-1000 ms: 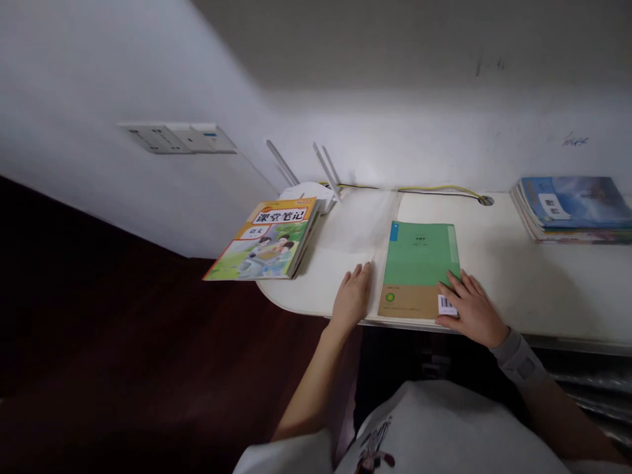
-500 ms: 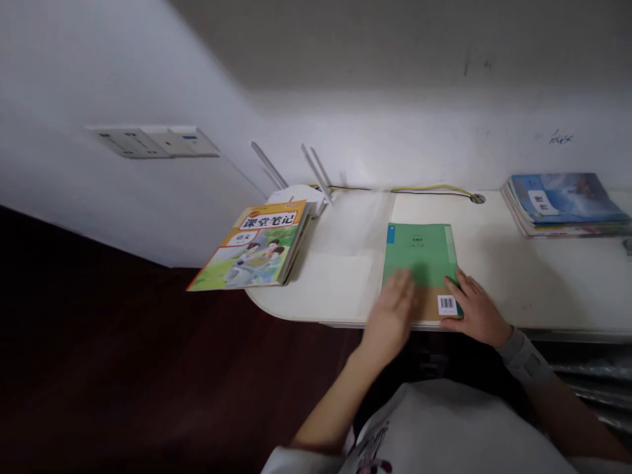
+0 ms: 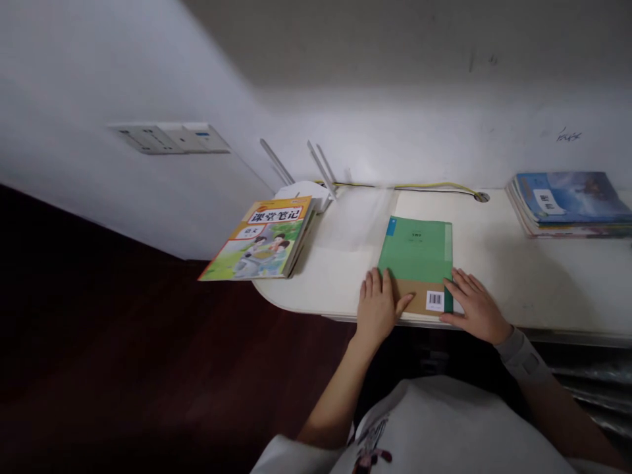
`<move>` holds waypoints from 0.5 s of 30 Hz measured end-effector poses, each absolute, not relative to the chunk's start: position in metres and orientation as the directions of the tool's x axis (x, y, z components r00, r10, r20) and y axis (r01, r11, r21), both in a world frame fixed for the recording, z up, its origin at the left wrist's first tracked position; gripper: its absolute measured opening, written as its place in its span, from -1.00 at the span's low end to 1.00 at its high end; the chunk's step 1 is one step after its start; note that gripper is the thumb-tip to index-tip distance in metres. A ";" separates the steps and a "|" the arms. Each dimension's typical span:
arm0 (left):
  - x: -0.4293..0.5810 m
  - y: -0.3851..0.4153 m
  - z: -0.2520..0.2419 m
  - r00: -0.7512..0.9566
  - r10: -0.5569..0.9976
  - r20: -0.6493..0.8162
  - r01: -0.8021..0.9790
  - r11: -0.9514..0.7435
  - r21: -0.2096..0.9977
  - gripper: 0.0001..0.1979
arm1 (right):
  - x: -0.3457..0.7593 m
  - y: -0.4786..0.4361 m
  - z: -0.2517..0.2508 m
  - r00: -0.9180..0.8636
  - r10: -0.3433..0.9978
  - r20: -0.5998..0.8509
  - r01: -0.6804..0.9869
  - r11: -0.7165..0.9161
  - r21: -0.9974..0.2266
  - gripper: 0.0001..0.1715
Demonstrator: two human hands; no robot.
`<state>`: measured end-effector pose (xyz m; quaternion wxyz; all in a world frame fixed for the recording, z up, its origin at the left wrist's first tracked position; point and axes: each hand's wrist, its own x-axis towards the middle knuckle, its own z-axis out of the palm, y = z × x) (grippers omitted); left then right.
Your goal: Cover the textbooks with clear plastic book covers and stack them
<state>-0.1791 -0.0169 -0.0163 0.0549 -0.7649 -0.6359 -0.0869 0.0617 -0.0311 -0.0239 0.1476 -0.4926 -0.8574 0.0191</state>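
The spread left hand (image 3: 378, 309) and spread right hand (image 3: 476, 309) rest on a thin green-and-tan paperback book (image 3: 415, 253); an uneven push could skew it off the curved white desk (image 3: 543, 283).

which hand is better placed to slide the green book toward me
The left hand, probably: its thumb lies on the green book, while the right hand has only its fingers at the book's side edge.

Free desk (image 3: 513, 276) between green book (image 3: 415, 250) and stacked books (image 3: 567, 205), router (image 3: 302, 191) blocking far left
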 end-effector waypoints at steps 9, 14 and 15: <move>-0.183 -0.017 -0.023 0.087 0.966 0.243 0.981 -0.125 0.147 -0.26 | 0.062 -0.031 -0.026 -0.465 0.852 0.240 0.837 0.512 -0.194 -0.19; -0.191 -0.009 -0.023 0.062 0.977 0.205 0.969 -0.108 0.223 -0.29 | 0.062 -0.032 -0.024 -0.455 0.858 0.240 0.844 0.501 -0.193 -0.18; -0.191 -0.009 -0.022 0.061 0.977 0.204 0.968 -0.108 0.227 -0.31 | 0.061 -0.032 -0.023 -0.455 0.857 0.242 0.843 0.502 -0.193 -0.18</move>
